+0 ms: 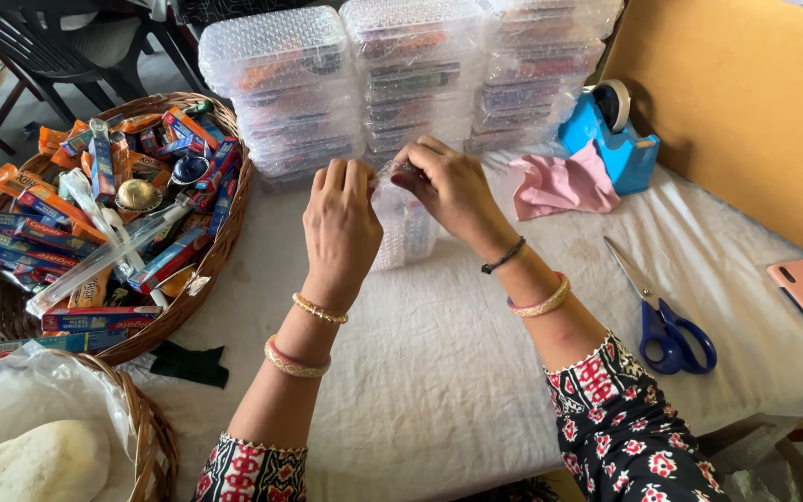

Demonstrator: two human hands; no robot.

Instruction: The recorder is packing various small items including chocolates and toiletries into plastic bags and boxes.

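Bubble-wrapped little box (403, 223) stood on the white cloth (439, 372), pinched at its top by the left hand (341, 228) and right hand (448, 186); looked light, crinkly, kinda slippery, so edges seemed best to grip; wrapped boxes (401, 74) were stacked just behind.

Both sleeves were black with a red-and-white floral print. The left hand (339, 223) had two gold-and-pink bangles at its wrist; the right hand (448, 186) had one, plus a thin black thread.
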